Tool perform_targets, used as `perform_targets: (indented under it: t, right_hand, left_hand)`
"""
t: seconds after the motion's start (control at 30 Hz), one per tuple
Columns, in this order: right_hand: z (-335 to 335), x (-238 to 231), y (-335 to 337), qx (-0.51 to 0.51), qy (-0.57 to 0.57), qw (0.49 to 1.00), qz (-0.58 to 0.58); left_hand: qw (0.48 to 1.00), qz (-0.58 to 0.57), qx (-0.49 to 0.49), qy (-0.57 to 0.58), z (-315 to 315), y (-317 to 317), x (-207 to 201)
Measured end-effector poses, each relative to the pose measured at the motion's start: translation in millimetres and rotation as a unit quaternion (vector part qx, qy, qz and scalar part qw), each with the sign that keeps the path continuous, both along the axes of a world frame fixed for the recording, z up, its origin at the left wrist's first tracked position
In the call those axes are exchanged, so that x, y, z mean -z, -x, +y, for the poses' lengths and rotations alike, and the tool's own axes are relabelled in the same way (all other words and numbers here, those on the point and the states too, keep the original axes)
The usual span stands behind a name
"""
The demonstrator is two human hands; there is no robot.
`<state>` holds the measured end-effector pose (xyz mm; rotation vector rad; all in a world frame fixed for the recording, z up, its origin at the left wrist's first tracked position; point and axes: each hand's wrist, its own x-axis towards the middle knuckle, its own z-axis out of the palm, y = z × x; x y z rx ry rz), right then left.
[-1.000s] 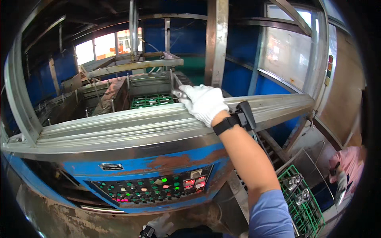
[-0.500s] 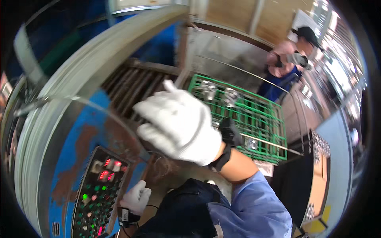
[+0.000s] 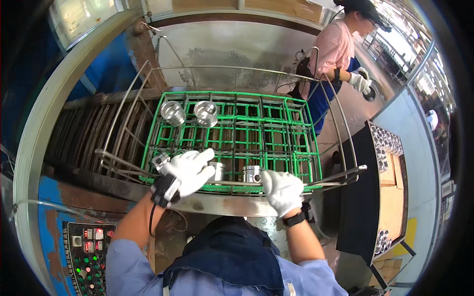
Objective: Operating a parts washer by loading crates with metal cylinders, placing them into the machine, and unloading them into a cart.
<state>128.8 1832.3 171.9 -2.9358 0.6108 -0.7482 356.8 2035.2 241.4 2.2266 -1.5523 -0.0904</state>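
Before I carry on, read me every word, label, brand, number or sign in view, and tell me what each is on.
White lettering along the edge of the control panel: printed characters are there, but I won't copy them out.
Red displays on that panel: lit, but too small and blurred to read.
Metal cylinders and green rack: no writing that I can make out.

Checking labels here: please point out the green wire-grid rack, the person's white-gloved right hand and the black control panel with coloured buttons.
Green wire-grid rack [image 3: 222, 92]: head view, on its far rim.
White-gloved right hand [image 3: 283, 191]: head view, on its back.
Black control panel [image 3: 90, 259]: head view, among its buttons.
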Motion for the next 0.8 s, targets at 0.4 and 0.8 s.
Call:
perform_targets:
  t: [0.4, 0.8]
  right_hand:
    - [-8, -19, -3, 0.040, -0.130, 0.988, 0.067]
    - [-51, 28, -153, -0.237, -0.175, 0.653, 0.698]
  left_hand:
    - [0.787, 0.239, 0.099, -0.559, -106, -39, 88]
    - [0.848, 0.067, 0.304, -0.430, -113, -60, 149]
